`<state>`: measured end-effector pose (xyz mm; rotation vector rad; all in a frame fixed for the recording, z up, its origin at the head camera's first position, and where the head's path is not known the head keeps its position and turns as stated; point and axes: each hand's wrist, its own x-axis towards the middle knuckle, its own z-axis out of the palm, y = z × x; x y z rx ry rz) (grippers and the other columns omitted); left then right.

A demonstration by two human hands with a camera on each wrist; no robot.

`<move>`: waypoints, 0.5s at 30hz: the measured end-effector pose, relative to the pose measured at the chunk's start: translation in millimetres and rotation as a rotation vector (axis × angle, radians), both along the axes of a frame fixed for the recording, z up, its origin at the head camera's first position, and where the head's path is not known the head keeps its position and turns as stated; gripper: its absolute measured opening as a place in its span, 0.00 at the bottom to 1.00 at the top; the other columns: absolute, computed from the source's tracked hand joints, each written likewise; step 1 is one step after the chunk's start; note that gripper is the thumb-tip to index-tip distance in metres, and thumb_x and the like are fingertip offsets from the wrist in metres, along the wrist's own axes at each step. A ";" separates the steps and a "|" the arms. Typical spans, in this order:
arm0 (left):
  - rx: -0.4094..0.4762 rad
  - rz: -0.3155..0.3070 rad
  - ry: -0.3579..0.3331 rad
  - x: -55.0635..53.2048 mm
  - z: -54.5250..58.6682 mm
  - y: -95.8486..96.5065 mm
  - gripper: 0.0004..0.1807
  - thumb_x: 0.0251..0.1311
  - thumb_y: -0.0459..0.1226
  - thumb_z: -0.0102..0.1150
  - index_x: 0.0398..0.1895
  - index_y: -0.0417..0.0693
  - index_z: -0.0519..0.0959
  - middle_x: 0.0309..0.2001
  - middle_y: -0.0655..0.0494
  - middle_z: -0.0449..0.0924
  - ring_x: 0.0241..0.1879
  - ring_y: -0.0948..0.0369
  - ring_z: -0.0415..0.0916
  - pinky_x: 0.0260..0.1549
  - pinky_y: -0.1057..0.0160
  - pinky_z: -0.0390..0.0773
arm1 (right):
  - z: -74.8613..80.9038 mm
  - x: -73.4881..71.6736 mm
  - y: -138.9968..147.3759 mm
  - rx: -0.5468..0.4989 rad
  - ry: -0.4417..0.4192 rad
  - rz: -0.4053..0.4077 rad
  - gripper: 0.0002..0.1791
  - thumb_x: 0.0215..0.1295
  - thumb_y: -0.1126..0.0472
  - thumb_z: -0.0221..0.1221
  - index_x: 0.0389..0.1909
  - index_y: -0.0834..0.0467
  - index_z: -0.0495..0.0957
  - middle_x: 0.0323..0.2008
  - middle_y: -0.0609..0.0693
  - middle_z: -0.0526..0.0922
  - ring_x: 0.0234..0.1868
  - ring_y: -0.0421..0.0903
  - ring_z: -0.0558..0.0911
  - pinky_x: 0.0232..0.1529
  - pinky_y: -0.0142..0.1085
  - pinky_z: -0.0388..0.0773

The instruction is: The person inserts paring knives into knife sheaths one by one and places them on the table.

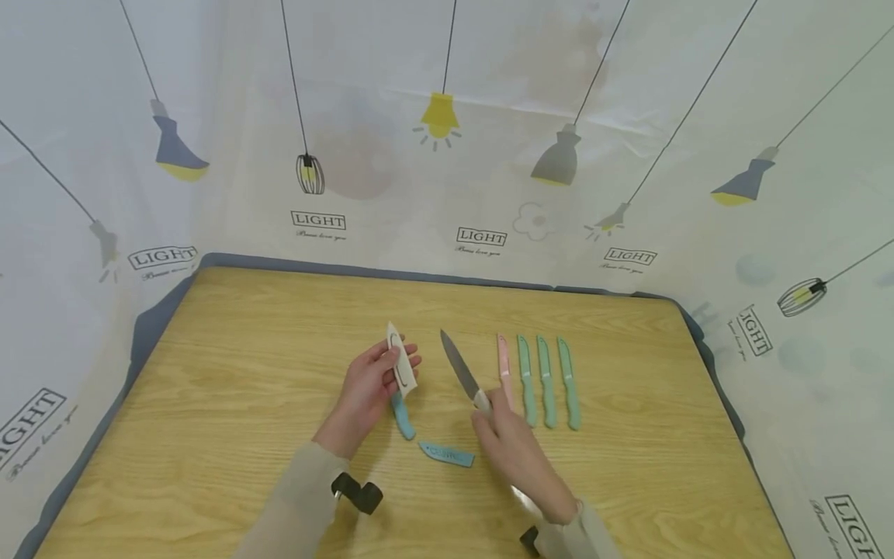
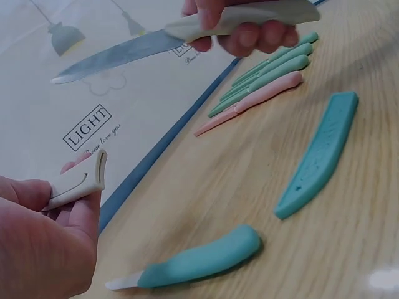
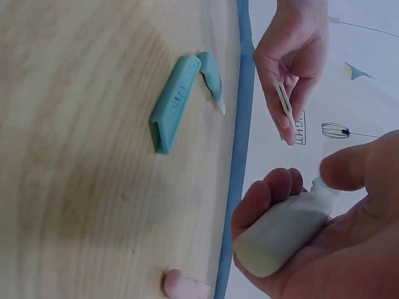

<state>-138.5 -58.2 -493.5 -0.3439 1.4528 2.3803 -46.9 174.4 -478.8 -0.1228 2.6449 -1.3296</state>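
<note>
My left hand (image 1: 368,382) pinches a white knife sheath (image 1: 401,363) between thumb and fingers, its slotted mouth facing out in the left wrist view. In my right hand (image 1: 513,442) is a knife with a white handle (image 2: 249,17), its bare grey blade (image 1: 459,362) angled up and left toward the sheath. Blade and sheath are apart. Below the left hand a blue-handled knife (image 2: 199,256) lies on the table, its blade partly hidden in the head view. A matching blue sheath (image 1: 447,454) lies beside it, between the two hands.
To the right of the right hand, a pink knife (image 1: 504,361) and several green knives (image 1: 547,380) lie in a row on the wooden table (image 1: 265,334). Lamp-printed white sheeting (image 1: 391,194) surrounds the table on the back and sides.
</note>
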 end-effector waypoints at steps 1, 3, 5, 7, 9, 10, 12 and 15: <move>0.006 0.004 -0.003 -1.9 0.4 0.3 0.24 0.82 0.34 0.43 0.76 0.34 0.63 0.69 0.34 0.72 0.60 0.52 0.81 0.60 0.54 0.81 | -0.7 1.4 0.5 -0.003 -0.004 0.005 0.13 0.82 0.57 0.49 0.56 0.62 0.71 0.20 0.44 0.68 0.17 0.36 0.63 0.16 0.28 0.63; 0.019 0.008 -0.003 -5.5 1.6 0.8 0.24 0.82 0.34 0.42 0.77 0.34 0.62 0.70 0.35 0.71 0.62 0.51 0.80 0.61 0.53 0.80 | -1.6 3.8 1.3 -0.022 -0.008 0.021 0.16 0.85 0.53 0.46 0.54 0.63 0.72 0.21 0.45 0.70 0.18 0.37 0.64 0.17 0.29 0.64; 0.047 0.015 -0.009 -8.5 2.6 1.5 0.25 0.82 0.34 0.42 0.77 0.35 0.61 0.71 0.35 0.70 0.64 0.49 0.78 0.61 0.53 0.79 | -3.3 5.2 2.2 -0.040 -0.010 0.040 0.18 0.86 0.52 0.44 0.50 0.63 0.73 0.22 0.48 0.72 0.19 0.37 0.66 0.19 0.29 0.65; 0.069 0.016 -0.009 -10.5 4.0 2.5 0.25 0.83 0.34 0.42 0.77 0.34 0.61 0.72 0.35 0.69 0.65 0.49 0.76 0.61 0.54 0.79 | -4.5 6.1 3.3 -0.061 -0.009 0.055 0.19 0.86 0.53 0.43 0.45 0.64 0.74 0.24 0.50 0.75 0.21 0.38 0.70 0.21 0.29 0.68; 0.091 0.025 -0.017 -11.4 5.4 3.6 0.25 0.82 0.33 0.42 0.77 0.35 0.60 0.72 0.35 0.68 0.66 0.48 0.76 0.61 0.56 0.80 | -4.6 6.8 4.4 -0.083 -0.012 0.058 0.18 0.85 0.54 0.45 0.41 0.64 0.75 0.25 0.53 0.78 0.22 0.38 0.72 0.22 0.28 0.69; 0.096 0.029 -0.019 -11.7 6.0 4.1 0.25 0.82 0.33 0.42 0.77 0.35 0.60 0.72 0.35 0.68 0.66 0.49 0.76 0.60 0.56 0.80 | -4.6 7.2 5.1 -0.091 -0.019 0.053 0.18 0.85 0.54 0.46 0.40 0.63 0.76 0.25 0.53 0.78 0.23 0.38 0.72 0.22 0.28 0.70; 0.096 0.036 -0.021 -11.7 7.0 4.8 0.25 0.82 0.33 0.42 0.77 0.35 0.61 0.72 0.35 0.69 0.65 0.50 0.77 0.59 0.58 0.81 | -3.6 8.1 6.2 -0.104 -0.029 0.045 0.19 0.84 0.54 0.48 0.38 0.63 0.78 0.25 0.53 0.79 0.22 0.37 0.71 0.21 0.28 0.69; 0.104 0.049 -0.026 -11.8 7.4 5.6 0.24 0.82 0.33 0.42 0.77 0.35 0.61 0.70 0.35 0.71 0.61 0.52 0.80 0.58 0.58 0.82 | -2.4 9.9 7.7 -0.101 -0.039 0.045 0.20 0.83 0.52 0.50 0.36 0.62 0.79 0.22 0.50 0.77 0.18 0.36 0.66 0.18 0.27 0.64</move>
